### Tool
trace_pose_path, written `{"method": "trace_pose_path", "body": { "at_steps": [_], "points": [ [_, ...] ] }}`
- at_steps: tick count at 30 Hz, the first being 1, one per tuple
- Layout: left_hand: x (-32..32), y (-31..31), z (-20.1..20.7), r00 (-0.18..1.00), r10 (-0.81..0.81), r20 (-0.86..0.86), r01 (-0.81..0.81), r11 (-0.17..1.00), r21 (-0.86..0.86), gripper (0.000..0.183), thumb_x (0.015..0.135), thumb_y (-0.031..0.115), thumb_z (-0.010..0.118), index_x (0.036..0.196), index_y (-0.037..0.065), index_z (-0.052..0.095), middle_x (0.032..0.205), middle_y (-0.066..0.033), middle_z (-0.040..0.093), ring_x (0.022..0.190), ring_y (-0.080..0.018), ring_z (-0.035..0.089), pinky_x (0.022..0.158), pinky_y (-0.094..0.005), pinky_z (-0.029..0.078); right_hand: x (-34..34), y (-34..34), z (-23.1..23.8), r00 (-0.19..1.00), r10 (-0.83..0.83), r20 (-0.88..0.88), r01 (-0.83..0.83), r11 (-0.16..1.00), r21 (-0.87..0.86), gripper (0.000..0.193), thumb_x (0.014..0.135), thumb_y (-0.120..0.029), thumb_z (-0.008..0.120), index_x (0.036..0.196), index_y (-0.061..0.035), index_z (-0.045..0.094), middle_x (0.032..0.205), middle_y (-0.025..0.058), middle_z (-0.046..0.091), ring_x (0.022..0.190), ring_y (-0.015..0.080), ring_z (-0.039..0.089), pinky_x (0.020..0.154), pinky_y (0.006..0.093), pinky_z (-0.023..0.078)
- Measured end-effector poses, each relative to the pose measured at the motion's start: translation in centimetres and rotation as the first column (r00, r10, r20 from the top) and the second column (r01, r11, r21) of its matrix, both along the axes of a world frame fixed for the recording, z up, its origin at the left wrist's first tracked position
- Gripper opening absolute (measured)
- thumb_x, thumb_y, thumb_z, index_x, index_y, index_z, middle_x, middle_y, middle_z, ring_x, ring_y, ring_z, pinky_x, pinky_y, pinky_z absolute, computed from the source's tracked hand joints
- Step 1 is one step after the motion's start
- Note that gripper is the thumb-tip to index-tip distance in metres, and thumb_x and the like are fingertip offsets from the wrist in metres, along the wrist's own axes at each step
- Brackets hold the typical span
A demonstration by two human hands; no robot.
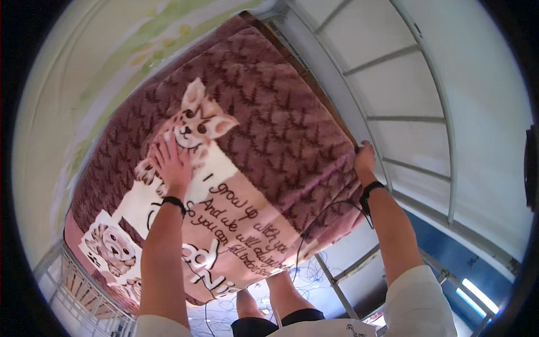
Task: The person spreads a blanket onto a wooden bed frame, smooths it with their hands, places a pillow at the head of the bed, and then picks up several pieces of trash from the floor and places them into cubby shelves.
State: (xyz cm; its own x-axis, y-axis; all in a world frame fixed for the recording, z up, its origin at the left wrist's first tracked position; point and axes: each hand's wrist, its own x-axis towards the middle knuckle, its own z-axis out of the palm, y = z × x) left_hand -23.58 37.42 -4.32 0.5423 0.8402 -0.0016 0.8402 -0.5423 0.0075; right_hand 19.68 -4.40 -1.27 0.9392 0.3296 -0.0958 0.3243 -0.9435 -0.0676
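Observation:
A plush blanket point(269, 112), maroon with dark markings, a pale lettered panel and printed cartoon animals, lies spread over a bed. My left hand point(170, 162) rests flat on it with fingers apart, just below the upper printed animal point(196, 123). At the blanket's right edge, my right hand point(365, 161) is closed, its fingers curled at the border beside the bed rail; the fingertips are partly hidden. Each wrist wears a black band, the left point(174, 203) and the right point(371, 190). A thin dark cable point(314, 220) runs from the right band across the blanket.
A metal guard rail point(407, 119) rises along the right side, and a barred frame point(84, 295) stands at lower left. The painted wall point(106, 84) borders the bed's left side. Below, my legs point(286, 295) stand near the metal frame bars point(337, 281).

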Motion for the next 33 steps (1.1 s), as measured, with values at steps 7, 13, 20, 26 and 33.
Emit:
{"method": "trace_pose_path", "body": {
  "at_steps": [7,13,20,26,33],
  "points": [
    [-1.8,1.5,2.2,0.997,0.082,-0.007,-0.082,0.996,-0.035,0.059,0.094,0.049,0.035,0.147,0.026,0.029,0.156,-0.0071,0.019,0.144,-0.033,0.01,0.114,-0.054,0.005,-4.1,24.6,5.3,0.778,0.625,0.059,-0.554,0.639,0.534,0.016,0.088,-0.008,0.055,0.102,-0.0022,0.06,0.097,0.0176,0.06,0.092,0.0377,0.056,0.082,0.0432,0.046],
    [-2.0,1.7,1.8,0.995,0.081,-0.052,-0.087,0.988,-0.13,0.064,0.09,0.049,0.042,0.147,0.02,0.031,0.157,-0.0096,0.016,0.144,-0.0353,0.01,0.114,-0.0561,0.004,0.2,45.9,3.2,0.73,0.383,-0.566,0.137,0.73,0.67,0.037,0.092,-0.021,0.059,0.118,0.0035,0.052,0.07,0.0075,0.061,0.055,0.0157,0.055,0.05,0.0294,0.045],
    [-2.1,2.3,2.3,0.992,0.093,0.081,-0.079,0.984,-0.158,0.064,0.09,0.053,0.042,0.145,0.023,0.033,0.154,-0.0127,0.022,0.142,-0.0391,0.014,0.113,-0.0574,0.005,2.3,54.0,-1.2,0.315,0.383,-0.868,0.504,0.708,0.495,0.038,0.094,-0.02,0.059,0.122,0.0033,0.048,0.094,0.0082,0.068,0.081,0.0142,0.066,0.064,0.0228,0.055],
    [-2.4,2.6,3.6,0.994,0.083,0.071,-0.069,0.98,-0.187,0.067,0.087,0.053,0.048,0.145,0.021,0.033,0.155,-0.0129,0.019,0.142,-0.0393,0.014,0.112,-0.0587,0.006,3.9,54.3,-3.2,0.292,0.564,-0.773,0.572,0.545,0.613,0.04,0.095,-0.021,0.056,0.126,0.0035,0.045,0.113,0.014,0.062,0.099,0.0213,0.064,0.089,0.0292,0.052],
    [0.0,5.8,6.1,0.94,-0.248,0.235,0.298,0.931,-0.212,0.063,0.088,0.041,0.056,0.144,0.021,0.035,0.155,-0.0137,0.017,0.142,-0.0373,0.016,0.112,-0.0595,0.009,10.1,53.3,0.0,0.82,0.468,-0.33,-0.011,0.589,0.808,0.051,0.098,-0.029,0.049,0.138,-0.0009,0.033,0.123,0.0171,0.057,0.111,0.0275,0.057,0.094,0.0353,0.047]
  ]
}}
